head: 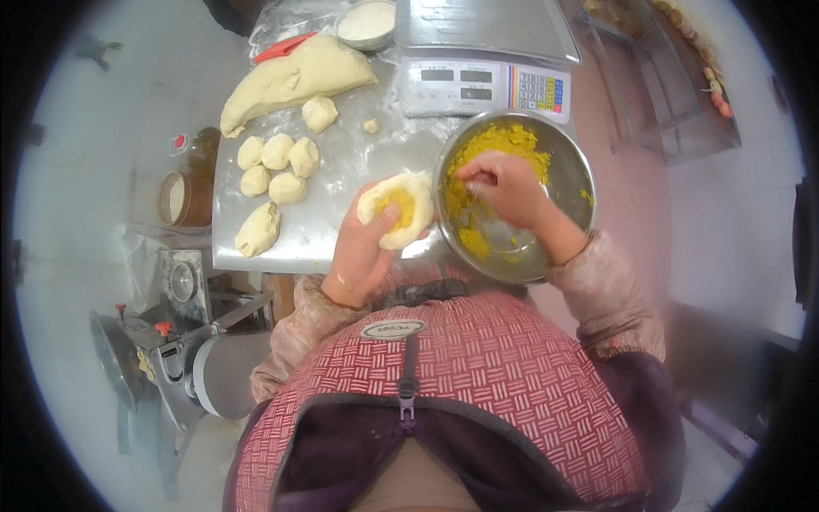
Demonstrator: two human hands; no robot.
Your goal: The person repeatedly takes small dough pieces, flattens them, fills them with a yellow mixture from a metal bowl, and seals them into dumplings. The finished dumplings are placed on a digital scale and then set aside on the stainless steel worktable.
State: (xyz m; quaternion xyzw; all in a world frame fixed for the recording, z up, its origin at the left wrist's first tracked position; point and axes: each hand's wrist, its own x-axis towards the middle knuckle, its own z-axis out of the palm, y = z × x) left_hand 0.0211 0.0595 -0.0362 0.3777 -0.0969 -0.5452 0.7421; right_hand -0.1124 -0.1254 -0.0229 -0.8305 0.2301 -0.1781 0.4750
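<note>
My left hand [369, 246] holds a flattened round of pale dough [419, 221] beside the bowl. Yellow crumbly filling [402, 208] lies in the dough's hollow, with my left thumb pressed onto it. Over the steel bowl [579, 237] my right hand [508, 189] is bent, its fingers curled near more of the yellow filling [508, 141]. Whether those fingers hold any filling is hidden. Several dough balls [278, 152] sit on the steel table [358, 150] to the left, by a longer dough piece [258, 230].
A large dough slab [301, 80] lies at the back left, partly over something red [281, 48]. Behind the bowl stands a digital scale [483, 86], with a bowl of white flour [366, 24] beside it. A metal machine [173, 358] stands low at left; a metal rack [646, 83] is at right.
</note>
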